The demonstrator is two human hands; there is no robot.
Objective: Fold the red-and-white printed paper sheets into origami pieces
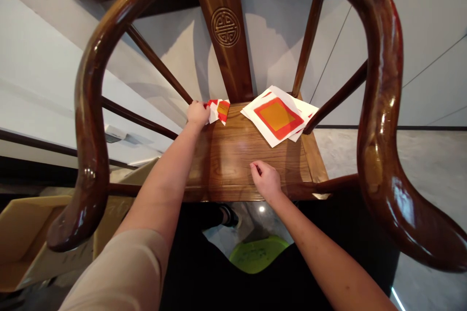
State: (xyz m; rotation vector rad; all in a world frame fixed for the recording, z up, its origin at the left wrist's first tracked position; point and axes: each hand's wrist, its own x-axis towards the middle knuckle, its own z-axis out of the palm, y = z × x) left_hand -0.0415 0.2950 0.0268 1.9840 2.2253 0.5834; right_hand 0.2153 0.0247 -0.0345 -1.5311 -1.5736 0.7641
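Red-and-white paper scraps (222,110) sit in the left hand's (199,114) closed fingers; the right hand (267,181), fingers curled, hovers near 1 loose stack of sheets (278,115).

A stretch of bare wood on the seat (228,155) gives a hand room to pass in the middle, between the left hand (199,113) at the far left and the right hand (267,181) at the near right. The red-and-white paper (222,111) touching the left hand and the paper stack (278,115) at the far right take up the far side, with a narrow gap of wood between them. Behind, the back slat (228,39) blocks the middle; open gaps flank it, bounded by slanting spindles. The left armrest (91,165) and right armrest (381,107) stand in the way from either side
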